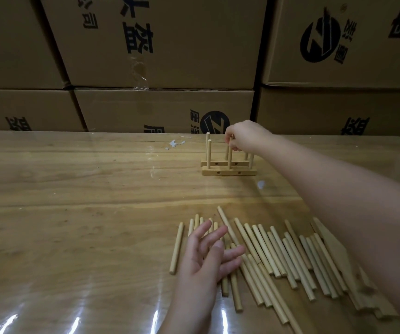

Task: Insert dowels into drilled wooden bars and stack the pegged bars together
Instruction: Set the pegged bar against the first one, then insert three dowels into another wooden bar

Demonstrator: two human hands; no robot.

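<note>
Cardboard cartons [160,44] printed with black characters are stacked as a wall behind the work. A wooden table [73,189] under glossy clear film takes up the lower half of the view. Loose dowels [278,256], pale and round, are spread in a ragged fan on its near right part.

Well apart from them, near the far edge, two short drilled bars are set side by side, the front bar [229,171] just ahead of the rear bar [225,163]. Small side holes are seen in each bar's near face. Upright pegs [209,153] are stood at the left ends, and more are partly hidden at the right ends.

The right hand [244,136] is stretched out, fingers curled round the top of the middle dowel [229,157], which appears to be set in the front bar. The left hand [208,254] is held open, fingers spread, over the loose dowels, and nothing is gripped by it.

Pegging is judged to be the step in hand, with stacking not yet done. A straight downward push is called for next, so that the peg is seated square and the light bar is not tipped.
</note>
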